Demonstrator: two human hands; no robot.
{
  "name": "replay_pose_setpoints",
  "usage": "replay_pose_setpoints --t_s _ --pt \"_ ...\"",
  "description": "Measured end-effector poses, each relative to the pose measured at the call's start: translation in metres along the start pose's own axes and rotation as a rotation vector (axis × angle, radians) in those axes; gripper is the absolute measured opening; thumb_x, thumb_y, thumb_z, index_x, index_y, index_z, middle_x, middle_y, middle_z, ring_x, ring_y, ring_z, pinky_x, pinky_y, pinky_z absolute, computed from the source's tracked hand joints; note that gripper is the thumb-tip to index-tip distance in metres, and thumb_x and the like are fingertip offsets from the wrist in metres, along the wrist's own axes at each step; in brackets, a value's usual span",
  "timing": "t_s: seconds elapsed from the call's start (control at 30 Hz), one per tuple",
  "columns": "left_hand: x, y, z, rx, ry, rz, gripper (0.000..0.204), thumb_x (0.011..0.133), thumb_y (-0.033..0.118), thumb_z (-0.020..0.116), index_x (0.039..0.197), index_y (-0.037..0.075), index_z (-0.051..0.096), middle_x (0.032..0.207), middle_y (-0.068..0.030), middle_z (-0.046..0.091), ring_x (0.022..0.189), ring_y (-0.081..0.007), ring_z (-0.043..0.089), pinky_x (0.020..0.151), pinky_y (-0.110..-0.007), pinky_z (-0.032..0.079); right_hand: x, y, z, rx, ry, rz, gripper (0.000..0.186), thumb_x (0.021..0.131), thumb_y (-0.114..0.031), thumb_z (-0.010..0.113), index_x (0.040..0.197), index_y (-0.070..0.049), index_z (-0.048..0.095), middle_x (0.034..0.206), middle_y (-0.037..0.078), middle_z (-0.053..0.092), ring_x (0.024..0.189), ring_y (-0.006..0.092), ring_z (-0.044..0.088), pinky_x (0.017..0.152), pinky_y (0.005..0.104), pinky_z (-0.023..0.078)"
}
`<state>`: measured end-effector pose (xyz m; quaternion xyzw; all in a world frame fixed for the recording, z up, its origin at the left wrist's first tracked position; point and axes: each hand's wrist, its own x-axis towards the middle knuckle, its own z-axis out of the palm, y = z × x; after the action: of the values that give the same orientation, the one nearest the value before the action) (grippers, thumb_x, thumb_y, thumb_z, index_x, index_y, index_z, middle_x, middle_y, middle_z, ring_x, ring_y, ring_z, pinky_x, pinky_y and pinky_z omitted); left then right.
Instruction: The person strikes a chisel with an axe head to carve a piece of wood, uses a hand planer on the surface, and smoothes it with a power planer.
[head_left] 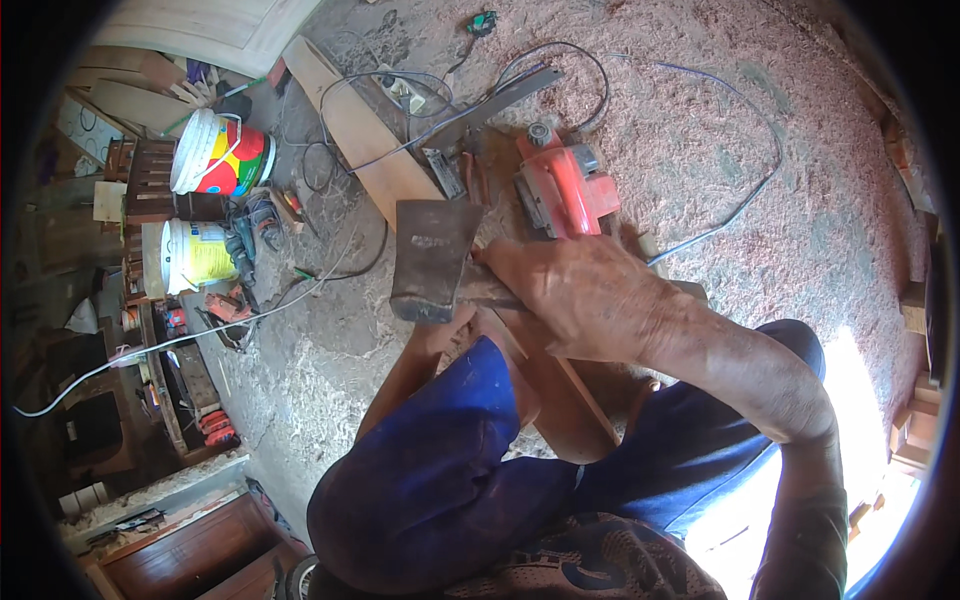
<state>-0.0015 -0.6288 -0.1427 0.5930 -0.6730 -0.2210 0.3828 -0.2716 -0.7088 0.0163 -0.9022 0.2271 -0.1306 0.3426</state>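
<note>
Nearest me, the seated person's bent left knee in blue cloth (420,470) is the first worry: it lies just nearer than the cutting tool, with bare skin showing around it. A flat brown wooden board (565,390) slants between the legs, and if it rocked, a blow could glance off toward a shin.

Just beyond the knee, near the middle of the scene, is the hatchet with a broad, dark metal head (430,255), its head to the left of the right hand (575,295). That grip is wrapped around the handle close to the head; a loose or sweaty hold might let the blade twist. The left hand I can't make out for certain. Skin shows right under the blade, hand or leg I cannot tell, and either would be at risk from a slip.

Farther off, to the right, sits a red-bodied electric planer (570,190), near enough that a wide swing could knock it. To its left, a long pale wooden plank (365,140) stretches away across the rough floor (320,385), with thin cables looped over and around it; shifting the plank could snag them.
</note>
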Motion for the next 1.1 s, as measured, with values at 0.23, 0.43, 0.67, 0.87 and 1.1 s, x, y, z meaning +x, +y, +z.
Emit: replay_pose_setpoints --t_s 0.23,0.43,0.67,0.87,1.1 --pt "0.032 0.066 0.006 -0.161 -0.04 -0.102 0.024 0.087 0.004 0.075 0.107 0.0 0.062 0.1 -0.0068 0.069 0.095 -0.0169 0.067 0.083 -0.033 0.054 0.001 0.011 -0.016 0.1 0.121 0.025 0.042 0.08 -0.01 0.074 0.113 0.002 0.052 0.086 0.024 0.068 0.088 0.0411 0.071 0.077 0.0488 0.057" --pt "0.036 0.074 0.009 -0.208 0.015 -0.202 0.031 0.08 0.0 0.077 0.111 0.001 0.069 0.101 -0.0102 0.071 0.092 -0.0239 0.068 0.081 -0.039 0.053 0.003 0.014 -0.016 0.065 0.09 0.06 0.036 0.081 -0.01 0.071 0.108 0.003 0.05 0.086 0.024 0.07 0.088 0.0413 0.072 0.077 0.0486 0.059" --pt "0.036 0.072 0.013 -0.211 0.028 -0.191 0.032 0.079 0.0 0.078 0.11 0.001 0.069 0.101 -0.0102 0.071 0.092 -0.0242 0.068 0.082 -0.039 0.053 0.003 0.016 -0.014 0.075 0.108 0.034 0.042 0.081 -0.011 0.074 0.115 0.003 0.052 0.083 0.024 0.067 0.085 0.0401 0.072 0.076 0.0486 0.058" --pt "0.04 0.075 0.007 -0.054 -0.07 -0.127 0.024 0.082 0.004 0.077 0.104 0.002 0.068 0.1 -0.01 0.071 0.092 -0.0237 0.069 0.08 -0.038 0.054 0.004 0.02 -0.013 0.061 0.102 0.03 0.045 0.082 -0.015 0.076 0.116 0.003 0.052 0.083 0.023 0.068 0.083 0.04 0.072 0.075 0.0485 0.058" --pt "0.028 0.061 0.007 -0.054 -0.06 -0.051 0.022 0.083 0.003 0.077 0.102 0.002 0.067 0.098 -0.0103 0.072 0.091 -0.0234 0.069 0.08 -0.037 0.054 -0.002 0.003 -0.014 -0.065 0.004 0.048 0.049 0.08 -0.015 0.078 0.118 0.001 0.051 0.082 0.019 0.069 0.078 0.0376 0.073 0.07 0.0462 0.059"
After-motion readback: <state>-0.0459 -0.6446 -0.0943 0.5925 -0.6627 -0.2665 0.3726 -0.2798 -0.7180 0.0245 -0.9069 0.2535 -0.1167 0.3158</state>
